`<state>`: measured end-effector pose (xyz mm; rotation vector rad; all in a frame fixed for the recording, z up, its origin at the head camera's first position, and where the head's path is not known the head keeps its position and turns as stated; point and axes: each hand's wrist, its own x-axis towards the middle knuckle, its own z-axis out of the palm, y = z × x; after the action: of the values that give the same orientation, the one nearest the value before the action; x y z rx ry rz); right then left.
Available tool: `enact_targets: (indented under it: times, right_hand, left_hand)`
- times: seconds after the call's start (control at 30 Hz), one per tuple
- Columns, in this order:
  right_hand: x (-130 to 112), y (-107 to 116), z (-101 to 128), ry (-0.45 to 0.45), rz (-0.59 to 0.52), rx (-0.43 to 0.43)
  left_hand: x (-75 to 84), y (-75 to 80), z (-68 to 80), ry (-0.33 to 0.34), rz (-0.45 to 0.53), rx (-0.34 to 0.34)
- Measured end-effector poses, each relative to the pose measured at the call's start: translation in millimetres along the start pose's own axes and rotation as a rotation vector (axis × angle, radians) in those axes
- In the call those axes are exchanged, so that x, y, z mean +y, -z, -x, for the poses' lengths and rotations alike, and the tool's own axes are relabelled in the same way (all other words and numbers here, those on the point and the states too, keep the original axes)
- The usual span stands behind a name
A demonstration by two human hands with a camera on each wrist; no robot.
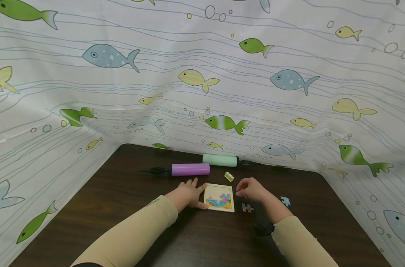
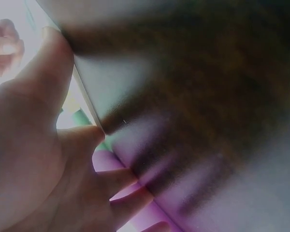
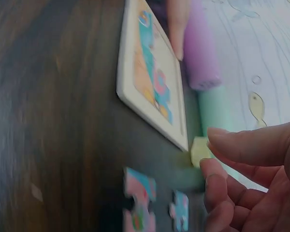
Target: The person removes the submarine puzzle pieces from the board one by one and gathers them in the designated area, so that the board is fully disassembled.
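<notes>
A small square puzzle board lies on the dark table, its picture partly filled in. My left hand rests flat at the board's left edge, with straight fingers at the upper corner and the thumb at the lower one. In the left wrist view the thumb lies against the board's pale edge. My right hand hovers just right of the board with loosely curled fingers and holds nothing. Two loose puzzle pieces lie near it; the right wrist view shows the board and the pieces.
A purple hand pump and a mint-green one lie behind the board, by the fish-print curtain that walls the table on three sides. A small pale yellow block sits between the pumps and the board.
</notes>
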<state>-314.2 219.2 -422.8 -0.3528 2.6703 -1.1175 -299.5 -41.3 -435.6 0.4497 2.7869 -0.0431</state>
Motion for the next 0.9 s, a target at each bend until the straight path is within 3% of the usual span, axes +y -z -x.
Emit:
enact_targets:
  times: [0.37, 0.63, 0.9]
  right_hand:
    - [-6, -28, -13, 0.025, 0.003, -0.054]
    - [-8, -35, -13, -0.018, 0.013, -0.049]
    - [-6, -35, -13, 0.019, 0.016, -0.062]
  left_hand:
    - [1.1, -0.4, -2.0, -0.001, -0.023, 0.007]
    - [1.3, 0.6, 0.0, -0.003, -0.023, 0.014]
    - [1.4, 0.9, 0.6, 0.002, -0.018, 0.014]
